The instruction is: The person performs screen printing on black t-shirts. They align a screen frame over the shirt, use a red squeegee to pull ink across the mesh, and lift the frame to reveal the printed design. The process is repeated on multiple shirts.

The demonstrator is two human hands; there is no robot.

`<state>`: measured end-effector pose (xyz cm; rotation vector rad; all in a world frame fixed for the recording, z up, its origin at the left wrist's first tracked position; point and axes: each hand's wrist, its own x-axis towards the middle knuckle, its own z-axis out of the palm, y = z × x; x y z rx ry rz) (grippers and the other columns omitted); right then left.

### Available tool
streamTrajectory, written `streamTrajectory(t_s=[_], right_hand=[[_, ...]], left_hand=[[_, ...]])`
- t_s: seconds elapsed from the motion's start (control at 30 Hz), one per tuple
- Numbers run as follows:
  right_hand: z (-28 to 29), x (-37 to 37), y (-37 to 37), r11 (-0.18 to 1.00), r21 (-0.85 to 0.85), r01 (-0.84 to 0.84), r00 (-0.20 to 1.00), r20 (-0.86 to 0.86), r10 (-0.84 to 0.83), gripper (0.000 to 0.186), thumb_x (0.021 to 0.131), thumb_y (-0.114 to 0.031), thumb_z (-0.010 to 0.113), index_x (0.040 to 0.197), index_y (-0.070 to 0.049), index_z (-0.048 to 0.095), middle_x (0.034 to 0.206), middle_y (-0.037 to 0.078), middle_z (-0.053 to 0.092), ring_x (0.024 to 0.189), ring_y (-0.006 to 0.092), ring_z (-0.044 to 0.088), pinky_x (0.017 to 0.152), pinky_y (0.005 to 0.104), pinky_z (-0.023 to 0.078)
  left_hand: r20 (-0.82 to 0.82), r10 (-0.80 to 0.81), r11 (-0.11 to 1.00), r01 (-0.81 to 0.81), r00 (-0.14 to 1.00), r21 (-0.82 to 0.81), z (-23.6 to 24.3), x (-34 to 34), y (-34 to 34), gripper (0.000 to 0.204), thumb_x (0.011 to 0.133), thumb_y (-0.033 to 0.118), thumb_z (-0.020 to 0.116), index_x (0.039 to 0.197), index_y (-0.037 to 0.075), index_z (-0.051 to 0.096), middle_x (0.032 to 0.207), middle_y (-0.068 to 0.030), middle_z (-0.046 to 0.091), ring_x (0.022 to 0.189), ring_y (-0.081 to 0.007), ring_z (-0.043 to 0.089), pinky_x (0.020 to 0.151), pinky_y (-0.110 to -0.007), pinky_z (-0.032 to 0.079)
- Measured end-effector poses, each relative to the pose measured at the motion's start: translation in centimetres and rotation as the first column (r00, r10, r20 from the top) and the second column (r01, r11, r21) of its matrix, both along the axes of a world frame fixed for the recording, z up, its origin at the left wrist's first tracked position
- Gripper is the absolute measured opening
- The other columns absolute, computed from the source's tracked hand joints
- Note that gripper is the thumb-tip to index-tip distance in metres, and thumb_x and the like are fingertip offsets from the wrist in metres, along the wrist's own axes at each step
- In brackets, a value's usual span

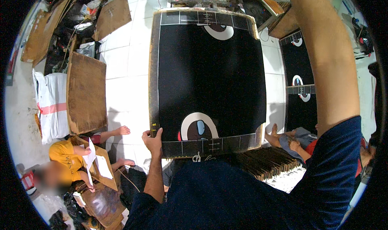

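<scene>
In front of me lies a large wood-edged board [210,80] covered with a black sheet. The sheet carries two printed cartoon eyes, one at the far edge and one at the near edge, and grid-marked dark strips run along both ends. My left hand [153,141] grips the board's near left edge, its thumb over the top and its other fingers partly hidden. My right arm [331,64] reaches up and out of the picture at the upper right, so my right hand cannot be seen.
Similar printed black panels [297,62] stand on the right beyond my arm. A stack of thin boards [268,163] lies nearer me. One person in yellow [66,157] holds paper at left; another person's bare legs [275,137] show at right. Brown boards [87,94] lean at left.
</scene>
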<state>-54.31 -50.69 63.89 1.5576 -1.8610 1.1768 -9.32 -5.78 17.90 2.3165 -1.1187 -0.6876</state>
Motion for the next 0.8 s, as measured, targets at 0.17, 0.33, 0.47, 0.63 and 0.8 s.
streamTrajectory(t_s=[0.17, 0.33, 0.47, 0.63, 0.8], right_hand=[[-1.8, 0.9, 2.9, 0.998, -0.005, -0.066, 0.996, 0.052, 0.066, 0.027, 0.088, -0.024, 0.069, 0.114, -0.016, 0.072, 0.111, 0.021, 0.074, 0.107, 0.0418, 0.068, 0.093, 0.0496, 0.054], [-6.4, 1.9, 7.0, 0.933, -0.245, -0.264, 0.963, -0.019, 0.268, 0.022, 0.083, -0.009, 0.067, 0.105, -0.007, 0.068, 0.102, 0.025, 0.071, 0.099, 0.0430, 0.069, 0.082, 0.0513, 0.053], [-14.3, 1.9, 12.0, 0.945, -0.203, -0.256, 0.966, -0.077, 0.245, 0.038, 0.086, -0.023, 0.074, 0.121, -0.010, 0.067, 0.108, 0.017, 0.075, 0.106, 0.0398, 0.069, 0.089, 0.0434, 0.055], [-27.4, 4.1, 19.3, 0.909, -0.153, -0.388, 0.915, 0.056, 0.400, 0.027, 0.090, -0.008, 0.070, 0.117, -0.009, 0.066, 0.114, 0.015, 0.073, 0.106, 0.0354, 0.071, 0.087, 0.0453, 0.058], [-35.2, 2.8, 19.2, 0.906, 0.092, -0.414, 0.900, 0.195, 0.391, 0.021, 0.092, -0.013, 0.068, 0.112, -0.008, 0.068, 0.110, 0.015, 0.073, 0.103, 0.0371, 0.070, 0.089, 0.0448, 0.055]], left_hand=[[0.092, -0.013, 0.992, 0.002, 0.996, 0.123, -0.8, 0.4, -1.0, 0.061, 0.080, 0.043, 0.088, 0.108, -0.005, 0.063, 0.111, -0.0209, 0.062, 0.111, -0.0398, 0.058, 0.096, -0.047, 0.047], [0.051, -0.277, 0.900, 0.278, 0.959, -0.337, 4.7, -3.8, -9.1, 0.066, 0.088, 0.044, 0.080, 0.126, -0.006, 0.061, 0.127, -0.0261, 0.062, 0.121, -0.0435, 0.058, 0.104, -0.050, 0.045], [-0.418, -0.460, 0.829, 0.209, 0.784, -0.519, 12.8, -11.8, -18.6, 0.070, 0.094, 0.040, 0.077, 0.142, -0.004, 0.053, 0.140, -0.0253, 0.059, 0.127, -0.0338, 0.060, 0.106, -0.046, 0.048], [-0.940, -0.183, 0.971, -0.204, -0.288, -0.127, 16.9, -19.8, -22.0, 0.073, 0.099, 0.063, 0.053, 0.138, 0.001, 0.054, 0.142, -0.0151, 0.053, 0.128, -0.0283, 0.052, 0.110, -0.047, 0.036], [-0.931, 0.346, 0.889, -0.277, -0.115, 0.365, 8.8, -19.8, -20.1, 0.086, 0.096, 0.064, 0.053, 0.147, -0.005, 0.045, 0.148, -0.0197, 0.046, 0.134, -0.0333, 0.048, 0.117, -0.050, 0.031]])
